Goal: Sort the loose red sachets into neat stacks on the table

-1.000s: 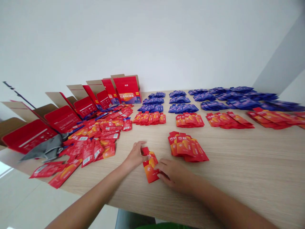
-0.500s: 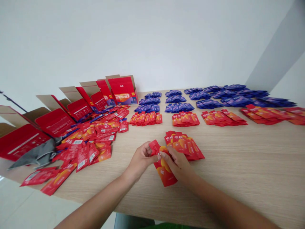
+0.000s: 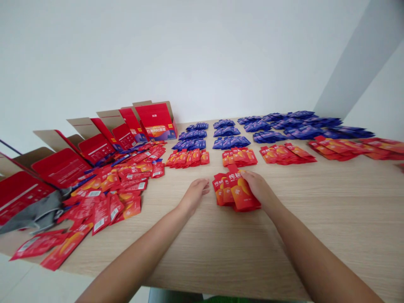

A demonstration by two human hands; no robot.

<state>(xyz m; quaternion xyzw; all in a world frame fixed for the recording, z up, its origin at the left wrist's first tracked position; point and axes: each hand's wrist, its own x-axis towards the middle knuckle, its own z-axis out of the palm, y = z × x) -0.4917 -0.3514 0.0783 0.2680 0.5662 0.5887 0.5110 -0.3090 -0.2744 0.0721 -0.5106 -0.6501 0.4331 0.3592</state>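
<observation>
My right hand (image 3: 257, 185) grips the upper right edge of a red sachet (image 3: 241, 194) with orange fruit on it. That sachet lies over a small fanned pile of like red sachets (image 3: 220, 189) in front of me. To the left of the pile, apart from it, my left hand (image 3: 197, 194) hovers just above the table with its fingers loosely bent and nothing in them. Further left lies a loose, jumbled heap of red sachets (image 3: 109, 198), some with white barcode labels facing up.
Open red cartons (image 3: 158, 124) line the left and back-left. A grey cloth (image 3: 41, 212) lies by the heap. Rows of blue sachet piles (image 3: 232, 142) stand at the back, with red sachet piles (image 3: 285, 153) before them. The wooden table (image 3: 202, 261) ends near my body.
The sachet that both hands held has moved right onto the small pile, still in my right hand. My left hand has let go of it. The view has shifted slightly.
</observation>
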